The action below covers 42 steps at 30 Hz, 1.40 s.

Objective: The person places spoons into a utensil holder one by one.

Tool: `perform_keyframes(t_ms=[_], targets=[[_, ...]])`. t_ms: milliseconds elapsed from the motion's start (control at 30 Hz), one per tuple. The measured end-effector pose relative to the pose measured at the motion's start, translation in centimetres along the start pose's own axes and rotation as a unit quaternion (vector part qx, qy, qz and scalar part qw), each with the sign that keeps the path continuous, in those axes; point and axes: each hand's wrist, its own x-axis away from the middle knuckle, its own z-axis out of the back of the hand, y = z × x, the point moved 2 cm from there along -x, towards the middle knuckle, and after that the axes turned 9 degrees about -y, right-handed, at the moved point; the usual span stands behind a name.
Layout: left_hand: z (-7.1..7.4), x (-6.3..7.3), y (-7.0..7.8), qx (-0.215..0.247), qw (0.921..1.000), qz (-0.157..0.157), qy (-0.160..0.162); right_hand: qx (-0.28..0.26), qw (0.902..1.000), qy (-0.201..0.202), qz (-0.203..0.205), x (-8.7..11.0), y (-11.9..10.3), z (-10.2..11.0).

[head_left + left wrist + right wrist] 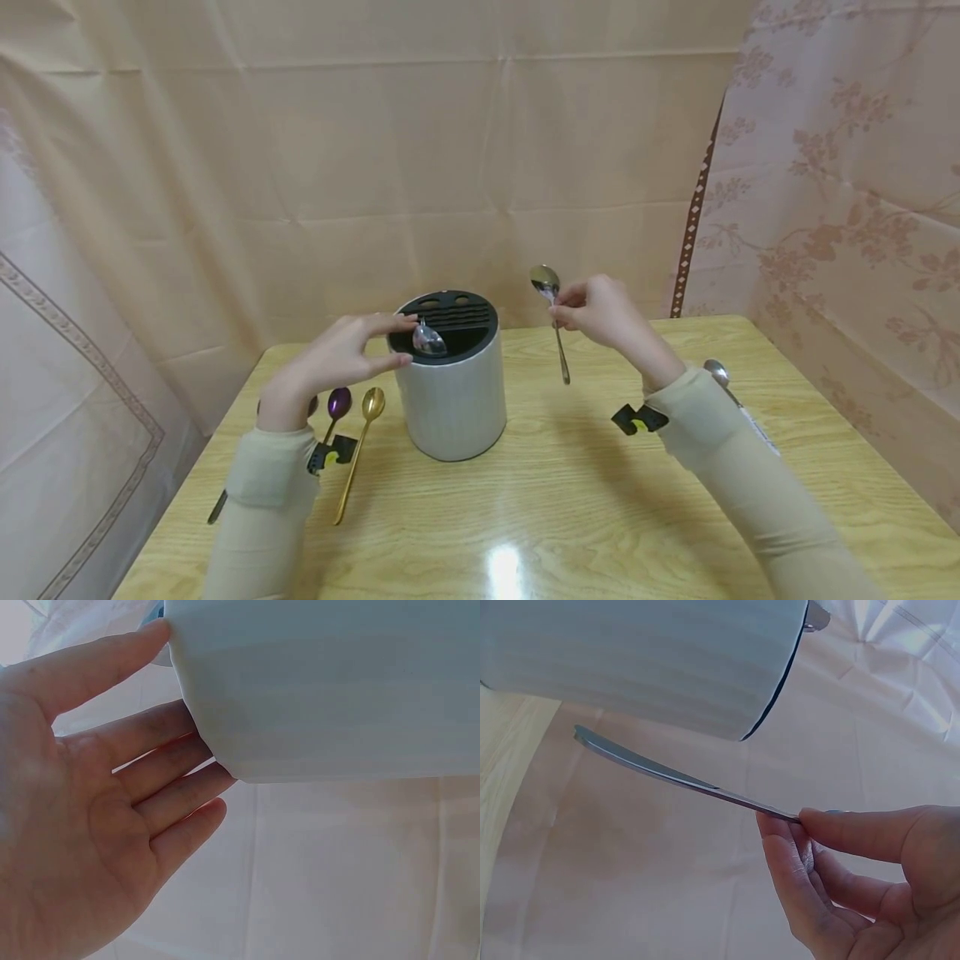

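Observation:
A white ribbed cutlery holder [452,408] with a black slotted top stands on the wooden table. A silver spoon [429,340] sits in its front opening, bowl up. My left hand [341,354] is at the holder's left rim, thumb and fingers spread about that spoon; in the left wrist view the fingers [157,735] are nearly straight and their tips pass behind the holder. To the right of the holder, my right hand [603,312] pinches another silver spoon [546,282] just below its bowl, handle pointing down. In the right wrist view its handle [645,766] slants below the holder's wall.
Left of the holder lie a gold spoon [372,404] and a purple-bowled spoon [340,403], with more cutlery partly hidden by my left arm. Another silver spoon [717,372] lies at the right, beside my right sleeve. A beige curtain [375,167] hangs behind the table.

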Motion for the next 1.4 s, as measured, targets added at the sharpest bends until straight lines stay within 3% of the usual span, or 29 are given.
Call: perform_keyframes(t_ms=[1400], targets=[[0.0,-0.1,0.0,-0.002,1.0000,-0.005,0.005,-0.080,0.9955,0.004,0.049,-1.3,-4.9,0.1]])
